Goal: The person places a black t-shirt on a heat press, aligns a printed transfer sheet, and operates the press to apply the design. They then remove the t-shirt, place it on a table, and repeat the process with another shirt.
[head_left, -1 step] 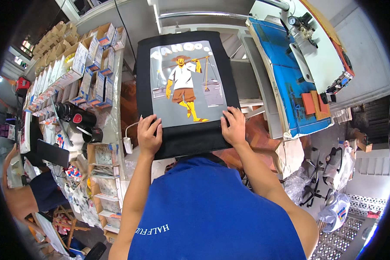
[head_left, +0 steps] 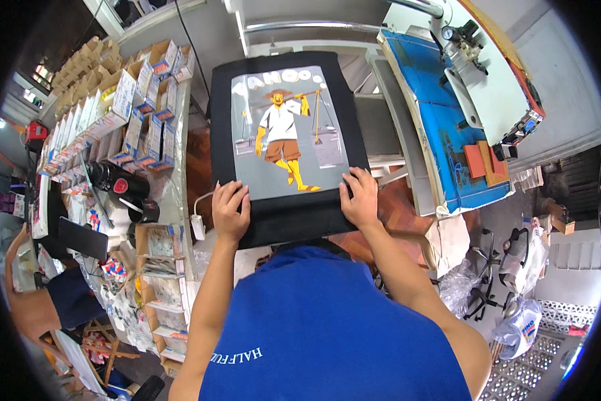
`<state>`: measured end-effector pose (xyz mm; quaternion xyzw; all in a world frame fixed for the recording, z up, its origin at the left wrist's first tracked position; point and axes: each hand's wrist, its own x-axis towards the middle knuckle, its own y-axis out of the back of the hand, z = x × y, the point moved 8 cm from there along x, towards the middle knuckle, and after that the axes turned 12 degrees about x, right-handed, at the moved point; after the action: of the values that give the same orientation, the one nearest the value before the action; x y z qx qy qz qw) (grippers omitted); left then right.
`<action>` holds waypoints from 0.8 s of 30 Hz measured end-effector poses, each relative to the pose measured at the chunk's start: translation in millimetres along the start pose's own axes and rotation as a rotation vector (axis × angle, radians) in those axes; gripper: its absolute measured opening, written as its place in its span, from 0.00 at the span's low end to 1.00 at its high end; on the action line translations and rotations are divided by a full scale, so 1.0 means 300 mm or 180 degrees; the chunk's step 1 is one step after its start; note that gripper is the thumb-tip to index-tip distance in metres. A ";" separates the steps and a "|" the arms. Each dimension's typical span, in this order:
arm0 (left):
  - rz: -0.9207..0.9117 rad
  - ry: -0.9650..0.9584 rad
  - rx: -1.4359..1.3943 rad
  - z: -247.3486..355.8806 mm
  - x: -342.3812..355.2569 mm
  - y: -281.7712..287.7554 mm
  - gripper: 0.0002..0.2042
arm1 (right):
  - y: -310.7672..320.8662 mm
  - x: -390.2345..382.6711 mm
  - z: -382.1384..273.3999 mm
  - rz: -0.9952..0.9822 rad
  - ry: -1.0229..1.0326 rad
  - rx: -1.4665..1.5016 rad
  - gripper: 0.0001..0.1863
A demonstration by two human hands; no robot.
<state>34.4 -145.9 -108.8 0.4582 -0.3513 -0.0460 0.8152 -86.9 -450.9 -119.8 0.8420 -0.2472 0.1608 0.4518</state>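
Observation:
A black shirt [head_left: 287, 220] lies stretched flat in front of me. Its large grey print [head_left: 247, 180] shows a yellow figure [head_left: 281, 127] in a hat, white shirt and brown shorts, carrying a pole. White lettering curves over the figure. My left hand [head_left: 231, 214] rests on the shirt's left side, just below the print's lower corner, fingers apart and slightly bent. Opposite it, my right hand [head_left: 360, 204] lies on the right side in a similar pose, fingertips near the print's other lower corner. Both palms face down. Whatever supports the shirt is mostly hidden beneath it.
To the right stands a machine with a blue padded bed [head_left: 440, 134] and a pressure gauge [head_left: 449, 33]. Cardboard boxes [head_left: 116, 100] crowd the left table, beside a tablet [head_left: 82, 237]. Another person's arm [head_left: 16, 260] shows at far left. An office chair [head_left: 484, 281] stands at right.
The glare over the print's upper left has lessened, and the lettering there shows more plainly. The shirt sits slightly lower in the picture. Both hands stay in place on it.

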 end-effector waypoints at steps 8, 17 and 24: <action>0.0127 -0.0066 0.0133 0.021 0.035 0.004 0.09 | 0.020 0.033 -0.009 0.0096 0.0026 0.0032 0.12; 0.0103 -0.0062 0.0136 0.022 0.027 0.001 0.09 | 0.018 0.027 -0.001 0.0065 0.0003 0.0109 0.13; 0.0152 -0.0077 0.0147 0.025 0.028 -0.003 0.09 | 0.207 0.108 -0.011 0.0148 -0.0298 0.0494 0.17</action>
<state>36.4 -155.0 -102.6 0.4678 -0.3729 -0.0239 0.8010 -95.2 -486.0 -59.6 0.8751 -0.2743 0.1503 0.3693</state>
